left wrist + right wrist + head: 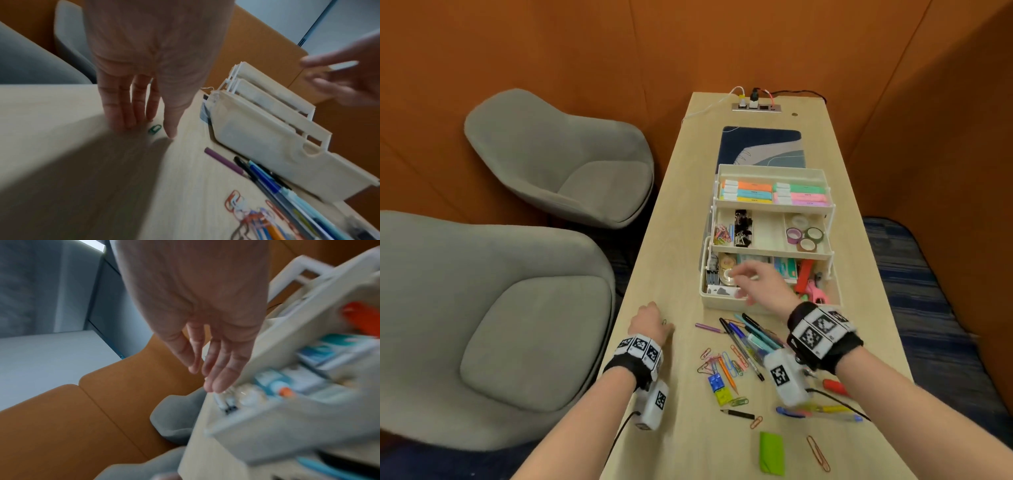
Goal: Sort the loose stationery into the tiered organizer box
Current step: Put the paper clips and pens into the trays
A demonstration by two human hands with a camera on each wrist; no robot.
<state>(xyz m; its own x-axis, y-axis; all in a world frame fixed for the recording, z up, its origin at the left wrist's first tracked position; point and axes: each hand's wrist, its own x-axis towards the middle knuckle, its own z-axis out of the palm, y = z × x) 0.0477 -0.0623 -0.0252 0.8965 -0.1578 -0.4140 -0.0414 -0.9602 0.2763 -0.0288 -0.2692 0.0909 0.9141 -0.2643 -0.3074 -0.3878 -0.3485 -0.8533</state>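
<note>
A: Cream plastic, three tiers stepped open: that's the box (pixel 768 240), standing mid-counter (pixel 671 428). Highlighters (pixel 774 194) on top, clips and tape rolls (pixel 805 236) in the middle tier, mixed things at the bottom.

B: And the hands?

A: The right hand (pixel 763 284) hangs over the bottom tier, fingers (pixel 220 379) straight and loose, holding nothing. The left hand (pixel 650 323) lies on the counter to the left of the box.

B: The head view hides what is under the left one.

A: The left wrist view shows it: a green clip (pixel 154 129) lies on the wood between the thumb tip and the other fingers (pixel 123 113), which are stretched out with tips down on the counter. They bracket the clip; I see no pinch on it.

B: The loose stationery?

A: Still on the counter in front of the box: a heap of pens (pixel 750 337) just beside its front wall, a purple pen (pixel 708 328) to their left, coloured clips (pixel 722 363) nearer the person, a green pad (pixel 771 453) at the near edge.

B: The right wrist view?

A: Blurred. It gives the bottom tier's contents only as smears of teal, white and orange, with the fingertips close above its left end.
</note>
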